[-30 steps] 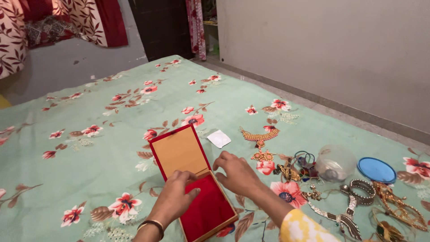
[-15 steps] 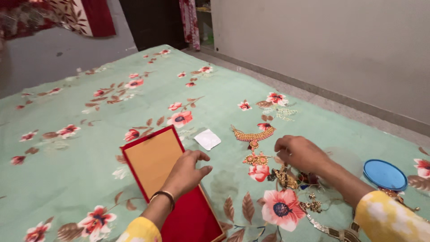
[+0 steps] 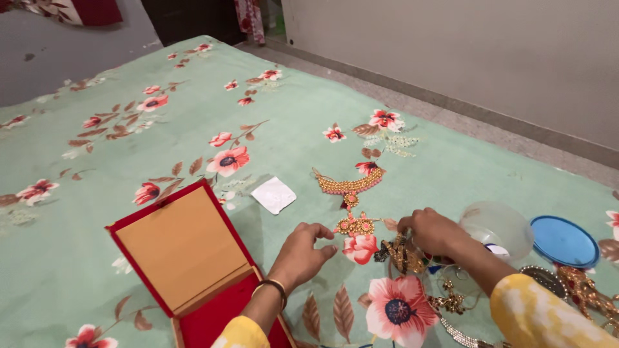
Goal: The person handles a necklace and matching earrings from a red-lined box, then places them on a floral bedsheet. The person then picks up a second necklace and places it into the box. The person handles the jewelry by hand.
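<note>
My left hand [image 3: 302, 252] hovers over the bedsheet with its fingers loosely curled and apart, holding nothing, just left of a small gold ornament with pink stones [image 3: 354, 225]. My right hand [image 3: 433, 232] is curled at that ornament's right end, resting on a pile of jewellery [image 3: 401, 254]. Whether its fingertips pinch a piece is hidden. A gold necklace [image 3: 348, 185] lies flat beyond the ornament. An open red box [image 3: 187, 258] with a tan-lined lid stands by my left forearm.
A white paper square [image 3: 273, 194] lies left of the necklace. A clear plastic tub [image 3: 500, 227] and its blue lid [image 3: 565, 241] sit right of my right hand, with more chains and bangles [image 3: 580, 290] nearby. The green floral sheet [image 3: 193, 109] ends at a grey floor.
My right hand left the red box and moved right to the jewellery pile. My left hand came off the box and reached toward the small gold ornament. The view shifted left.
</note>
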